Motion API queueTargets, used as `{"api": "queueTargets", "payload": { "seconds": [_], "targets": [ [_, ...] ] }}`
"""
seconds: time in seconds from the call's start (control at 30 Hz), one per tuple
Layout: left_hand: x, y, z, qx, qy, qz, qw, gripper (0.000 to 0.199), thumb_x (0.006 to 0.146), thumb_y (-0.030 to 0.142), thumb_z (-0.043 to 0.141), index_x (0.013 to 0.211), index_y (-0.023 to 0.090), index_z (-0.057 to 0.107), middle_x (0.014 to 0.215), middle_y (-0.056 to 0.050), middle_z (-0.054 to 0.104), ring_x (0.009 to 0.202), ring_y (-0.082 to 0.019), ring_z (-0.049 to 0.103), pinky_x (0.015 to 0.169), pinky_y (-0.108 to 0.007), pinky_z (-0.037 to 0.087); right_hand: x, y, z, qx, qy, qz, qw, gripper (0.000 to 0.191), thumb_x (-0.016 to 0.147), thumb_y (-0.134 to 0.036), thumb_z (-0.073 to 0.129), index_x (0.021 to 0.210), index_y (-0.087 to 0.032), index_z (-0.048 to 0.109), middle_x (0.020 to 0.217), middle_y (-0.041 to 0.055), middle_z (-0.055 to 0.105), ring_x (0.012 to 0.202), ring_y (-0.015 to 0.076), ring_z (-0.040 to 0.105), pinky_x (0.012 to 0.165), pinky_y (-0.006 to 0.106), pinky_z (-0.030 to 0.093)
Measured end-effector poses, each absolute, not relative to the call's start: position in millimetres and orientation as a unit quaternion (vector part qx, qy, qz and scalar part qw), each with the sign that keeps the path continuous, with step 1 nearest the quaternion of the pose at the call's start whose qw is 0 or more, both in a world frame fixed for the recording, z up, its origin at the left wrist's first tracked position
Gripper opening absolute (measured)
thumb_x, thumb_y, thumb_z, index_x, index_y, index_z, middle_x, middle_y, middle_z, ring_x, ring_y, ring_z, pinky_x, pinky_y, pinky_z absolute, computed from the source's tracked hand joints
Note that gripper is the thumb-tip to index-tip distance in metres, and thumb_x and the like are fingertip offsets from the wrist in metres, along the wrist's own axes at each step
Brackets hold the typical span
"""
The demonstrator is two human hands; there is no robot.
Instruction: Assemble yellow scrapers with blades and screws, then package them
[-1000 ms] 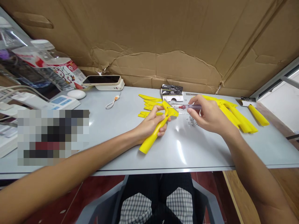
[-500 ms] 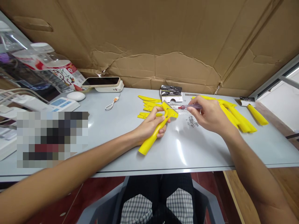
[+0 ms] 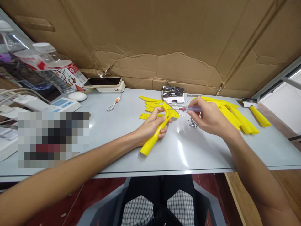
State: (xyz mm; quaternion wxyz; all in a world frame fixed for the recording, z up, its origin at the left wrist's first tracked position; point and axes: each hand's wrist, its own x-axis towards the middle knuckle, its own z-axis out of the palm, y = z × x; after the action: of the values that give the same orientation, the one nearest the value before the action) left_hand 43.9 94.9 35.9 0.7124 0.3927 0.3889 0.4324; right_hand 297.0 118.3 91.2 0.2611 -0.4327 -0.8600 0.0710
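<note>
My left hand [image 3: 154,124] is wrapped round the handle of a yellow scraper [image 3: 151,142], its wide head tilted up toward the right. A metal strip lies along the edge of that head. In my right hand [image 3: 208,116] is a screwdriver [image 3: 191,109] with a clear handle and a red collar, its shaft pointing left. The tip meets the scraper's head near a screw hole. Just below the screwdriver lies a small heap of metal nuts or screws [image 3: 193,123]. Flat yellow pieces [image 3: 150,99] are spread behind my left hand.
Several yellow handles [image 3: 244,122] lie to the right, with another scraper handle [image 3: 260,116] beyond. Black-and-white boxes [image 3: 173,94] stand at the back against cardboard [image 3: 141,40]. On the left are a phone [image 3: 103,82], a short cable [image 3: 113,104], a mouse [image 3: 77,96], bottles [image 3: 67,73] and a power strip [image 3: 67,104].
The fingers of my right hand have shifted slightly on the screwdriver handle, showing more of it. The scraper and my left hand hold nearly the same place.
</note>
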Motion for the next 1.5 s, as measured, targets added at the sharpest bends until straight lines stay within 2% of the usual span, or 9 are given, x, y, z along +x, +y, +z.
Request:
{"api": "queueTargets", "payload": {
  "seconds": [0.23, 0.5, 0.6, 0.73, 0.8, 0.93, 1.07, 1.3, 1.5],
  "targets": [
    [43, 94, 31, 0.421, 0.380, 0.421, 0.708, 0.017, 0.109, 0.022, 0.052, 0.120, 0.030, 0.041, 0.098, -0.002, 0.069, 0.051, -0.007, 0.051, 0.046, -0.020, 0.038, 299, 121, 90, -0.439, -0.848, 0.047, 0.293, 0.019, 0.106, -0.040, 0.065, 0.102, -0.022, 0.066, 0.079, 0.0028, 0.074, 0.066, 0.0188, 0.060, 0.066, 0.031, 0.036],
    [42, 94, 32, 0.417, 0.366, 0.426, 0.715, 0.019, 0.108, 0.022, 0.057, 0.118, 0.030, 0.042, 0.096, -0.002, 0.069, 0.049, -0.007, 0.050, 0.045, -0.021, 0.037, 298, 121, 88, -0.451, -0.853, -0.017, 0.261, 0.039, 0.110, -0.047, 0.056, 0.083, -0.021, 0.065, 0.062, 0.0007, 0.057, 0.058, 0.0165, 0.046, 0.064, 0.033, 0.027],
    [43, 94, 33, 0.403, 0.368, 0.435, 0.716, 0.021, 0.107, 0.020, 0.057, 0.118, 0.030, 0.042, 0.097, -0.002, 0.070, 0.050, -0.007, 0.052, 0.045, -0.021, 0.038, 297, 121, 88, -0.457, -0.854, -0.003, 0.248, 0.041, 0.111, -0.048, 0.054, 0.084, -0.020, 0.067, 0.062, 0.0006, 0.058, 0.057, 0.0161, 0.047, 0.063, 0.033, 0.028],
    [44, 94, 36, 0.389, 0.388, 0.443, 0.708, 0.020, 0.108, 0.017, 0.052, 0.119, 0.029, 0.041, 0.096, -0.002, 0.069, 0.049, -0.007, 0.052, 0.044, -0.021, 0.040, 296, 121, 89, -0.451, -0.866, 0.027, 0.215, 0.034, 0.110, -0.043, 0.059, 0.096, -0.019, 0.078, 0.077, 0.0047, 0.075, 0.066, 0.0186, 0.060, 0.067, 0.033, 0.035],
    [45, 94, 37, 0.393, 0.394, 0.444, 0.702, 0.018, 0.108, 0.017, 0.049, 0.120, 0.029, 0.041, 0.097, -0.002, 0.070, 0.048, -0.008, 0.053, 0.043, -0.021, 0.041, 295, 121, 89, -0.446, -0.873, 0.032, 0.194, 0.028, 0.108, -0.037, 0.061, 0.112, -0.019, 0.083, 0.087, 0.0061, 0.081, 0.074, 0.0212, 0.067, 0.071, 0.033, 0.039],
    [45, 92, 38, 0.422, 0.385, 0.431, 0.698, 0.017, 0.109, 0.019, 0.048, 0.120, 0.028, 0.039, 0.100, -0.002, 0.072, 0.048, -0.009, 0.055, 0.043, -0.022, 0.045, 295, 120, 84, -0.419, -0.892, 0.044, 0.163, 0.045, 0.107, -0.026, 0.055, 0.149, -0.025, 0.073, 0.113, 0.0084, 0.085, 0.093, 0.0264, 0.075, 0.083, 0.039, 0.049],
    [45, 91, 39, 0.436, 0.390, 0.417, 0.696, 0.019, 0.109, 0.020, 0.048, 0.122, 0.029, 0.038, 0.100, -0.003, 0.073, 0.048, -0.011, 0.058, 0.042, -0.024, 0.047, 294, 121, 78, -0.391, -0.907, 0.074, 0.141, 0.041, 0.106, -0.022, 0.051, 0.138, -0.023, 0.075, 0.128, 0.0106, 0.081, 0.110, 0.0311, 0.074, 0.092, 0.045, 0.053],
    [45, 92, 41, 0.415, 0.389, 0.424, 0.704, 0.025, 0.105, 0.019, 0.052, 0.124, 0.029, 0.040, 0.101, -0.004, 0.074, 0.050, -0.011, 0.058, 0.042, -0.024, 0.047, 307, 130, 88, -0.444, -0.878, 0.047, 0.174, 0.028, 0.102, -0.019, 0.051, 0.123, -0.019, 0.069, 0.109, 0.0101, 0.077, 0.093, 0.0255, 0.070, 0.084, 0.039, 0.049],
    [45, 93, 38, 0.403, 0.366, 0.437, 0.716, 0.030, 0.100, 0.021, 0.061, 0.123, 0.029, 0.043, 0.098, -0.003, 0.074, 0.047, -0.009, 0.054, 0.042, -0.022, 0.041, 326, 145, 83, -0.597, -0.799, -0.023, 0.071, 0.027, 0.092, -0.019, 0.061, 0.115, -0.023, 0.074, 0.098, 0.0100, 0.078, 0.086, 0.0286, 0.066, 0.067, 0.036, 0.037]
  ]
}}
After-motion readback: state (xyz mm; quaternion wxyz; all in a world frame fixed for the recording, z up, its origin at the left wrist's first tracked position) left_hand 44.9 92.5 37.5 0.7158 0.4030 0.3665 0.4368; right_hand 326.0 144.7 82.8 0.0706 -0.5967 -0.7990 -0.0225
